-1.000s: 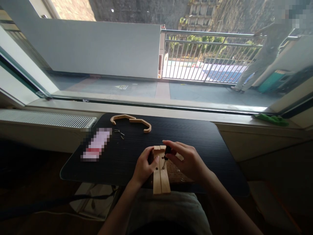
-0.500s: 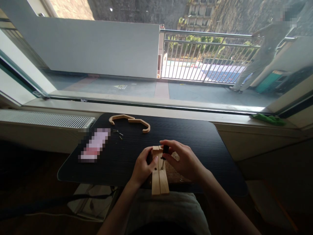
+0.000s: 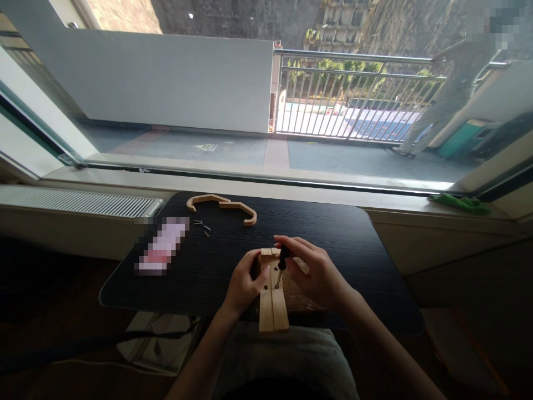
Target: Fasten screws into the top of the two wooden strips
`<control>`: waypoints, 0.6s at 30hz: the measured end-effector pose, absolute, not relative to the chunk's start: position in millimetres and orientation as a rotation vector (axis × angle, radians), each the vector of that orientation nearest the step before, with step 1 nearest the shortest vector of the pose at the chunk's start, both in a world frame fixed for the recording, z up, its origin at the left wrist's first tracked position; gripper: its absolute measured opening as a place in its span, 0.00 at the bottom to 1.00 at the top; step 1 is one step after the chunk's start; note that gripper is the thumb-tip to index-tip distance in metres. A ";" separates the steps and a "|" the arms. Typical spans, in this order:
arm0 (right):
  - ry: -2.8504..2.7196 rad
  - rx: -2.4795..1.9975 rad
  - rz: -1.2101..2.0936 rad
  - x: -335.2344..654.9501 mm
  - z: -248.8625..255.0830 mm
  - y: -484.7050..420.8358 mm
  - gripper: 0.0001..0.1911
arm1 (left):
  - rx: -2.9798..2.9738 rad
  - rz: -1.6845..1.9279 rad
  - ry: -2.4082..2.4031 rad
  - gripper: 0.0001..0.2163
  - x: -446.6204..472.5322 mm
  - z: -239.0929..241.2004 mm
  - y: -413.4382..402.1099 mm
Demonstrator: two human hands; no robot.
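Two pale wooden pieces (image 3: 273,314) lie side by side near the table's front edge, with dark round holes in them. My left hand (image 3: 246,282) is closed around their left side, its thumb on top. In my right hand (image 3: 318,268) is a screwdriver (image 3: 283,260) with a black handle, held tilted between the fingers. Its metal tip meets the right-hand wooden piece at a hole. Beneath the wood and my right hand is a brown speckled block or board (image 3: 293,294), partly hidden.
Two curved wooden hooks (image 3: 244,209) lie at the back of the black table (image 3: 325,228). Several screws (image 3: 202,224) are beside a blurred pinkish packet (image 3: 164,244). A green cloth (image 3: 460,203) rests on the window sill. Beyond the glass a person (image 3: 441,100) stands at a railing.
The screwdriver handle and my right fingers have shifted slightly, while the tip stays at the same hole. My left hand keeps its hold on the wood.
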State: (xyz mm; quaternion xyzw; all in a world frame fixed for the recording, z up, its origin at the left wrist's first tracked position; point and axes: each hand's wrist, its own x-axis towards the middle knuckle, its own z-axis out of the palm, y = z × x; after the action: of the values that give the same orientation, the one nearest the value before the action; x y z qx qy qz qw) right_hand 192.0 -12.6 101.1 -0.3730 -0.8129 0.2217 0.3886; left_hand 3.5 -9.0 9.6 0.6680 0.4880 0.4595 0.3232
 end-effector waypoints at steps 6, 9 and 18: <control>-2.020 -0.960 0.597 192.0 105.2 -10.7 0.21 | 1.751 1.198 1.303 0.12 2.5 8.1 -9.3; -2.011 -0.976 0.644 192.7 104.9 -9.2 0.22 | 1.751 1.202 1.295 0.12 2.6 8.7 -9.3; -2.026 -0.984 0.667 194.9 103.9 -6.7 0.23 | 1.750 1.203 1.293 0.12 3.3 8.1 -9.4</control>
State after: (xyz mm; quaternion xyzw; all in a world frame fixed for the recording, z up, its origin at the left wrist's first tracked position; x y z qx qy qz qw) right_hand 194.9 -6.7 103.9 -0.3863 -0.7958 0.2620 0.3859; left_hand 3.3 -9.4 8.1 0.6663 0.4925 0.4581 0.3219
